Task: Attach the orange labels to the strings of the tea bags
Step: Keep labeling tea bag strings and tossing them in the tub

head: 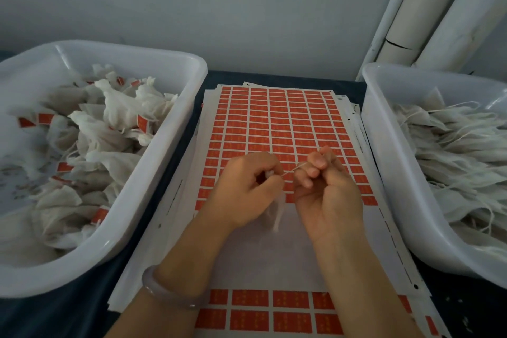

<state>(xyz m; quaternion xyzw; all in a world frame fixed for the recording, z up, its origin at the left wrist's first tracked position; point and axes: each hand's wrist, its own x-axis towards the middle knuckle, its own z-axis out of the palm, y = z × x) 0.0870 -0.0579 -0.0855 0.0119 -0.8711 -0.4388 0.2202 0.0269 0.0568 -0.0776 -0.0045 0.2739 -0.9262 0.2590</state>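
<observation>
The left hand (247, 186) gripped a white mesh tea bag (276, 214); the right hand (327, 195) pinched its thin white string (290, 171) (taut between them).

Blurred tea bag (275, 217); right bin (389, 162) cut off by frame edge

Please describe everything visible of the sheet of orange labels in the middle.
The label sheet is white backing paper carrying a grid of small orange rectangles. It lies flat on a stack of similar sheets, between the left tub and the right tub. A wide band near the person is bare; two orange rows show at the near edge. Dark marks line its right margin.
</observation>
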